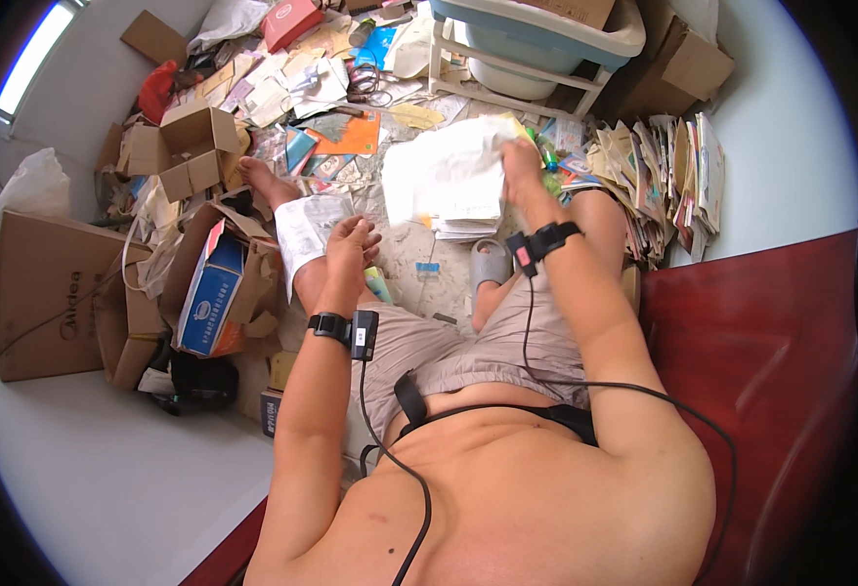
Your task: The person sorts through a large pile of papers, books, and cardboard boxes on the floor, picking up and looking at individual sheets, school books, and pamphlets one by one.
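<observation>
My right hand (523, 170) grips the edge of a large white paper sheet (447, 165), slightly blurred. Under the sheet, the edges of a stack of papers (466, 225) show above the floor. My left hand (352, 245) is held above my left leg with its fingers loosely curled and nothing visible in it. Just beside it, a printed paper (315, 220) lies draped over my left shin. Below that hand a small green-and-yellow booklet (379, 284) is partly hidden. A blue piece (427, 267) lies on the floor between my feet.
Open cardboard boxes (191, 143) and a blue-and-orange carton (213, 293) crowd the left. Loose papers (275, 99) cover the far floor. A rack with plastic basins (524, 58) stands ahead. Upright booklets (663, 176) line the right wall, beside a dark red wooden surface (751, 351).
</observation>
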`<state>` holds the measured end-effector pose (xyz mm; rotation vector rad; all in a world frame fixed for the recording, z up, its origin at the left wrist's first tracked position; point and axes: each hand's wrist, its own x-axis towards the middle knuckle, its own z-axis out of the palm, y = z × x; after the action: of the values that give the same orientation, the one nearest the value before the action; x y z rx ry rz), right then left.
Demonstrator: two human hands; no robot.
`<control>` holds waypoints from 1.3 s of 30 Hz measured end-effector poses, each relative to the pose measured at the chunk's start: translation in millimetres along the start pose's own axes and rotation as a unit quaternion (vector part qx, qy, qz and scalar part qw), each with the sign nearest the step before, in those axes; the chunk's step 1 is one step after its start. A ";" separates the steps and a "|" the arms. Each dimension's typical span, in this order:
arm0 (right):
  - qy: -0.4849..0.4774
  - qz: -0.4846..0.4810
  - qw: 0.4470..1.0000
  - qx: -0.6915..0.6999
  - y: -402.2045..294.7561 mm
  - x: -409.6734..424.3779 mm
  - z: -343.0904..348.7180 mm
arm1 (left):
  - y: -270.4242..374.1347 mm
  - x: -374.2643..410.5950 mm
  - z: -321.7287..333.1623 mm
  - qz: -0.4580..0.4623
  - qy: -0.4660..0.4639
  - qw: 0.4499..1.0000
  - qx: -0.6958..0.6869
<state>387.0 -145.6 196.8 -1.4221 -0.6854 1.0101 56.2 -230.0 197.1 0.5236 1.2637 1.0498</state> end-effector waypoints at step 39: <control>0.252 0.257 0.811 -0.461 232.4 124.4 -16.5 | -54.2 80.7 28.1 -0.153 -0.028 0.988 0.013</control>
<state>421.6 -73.6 -55.0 -2.7249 -0.3799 0.6134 97.5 -180.1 119.4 0.3618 1.2632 0.7582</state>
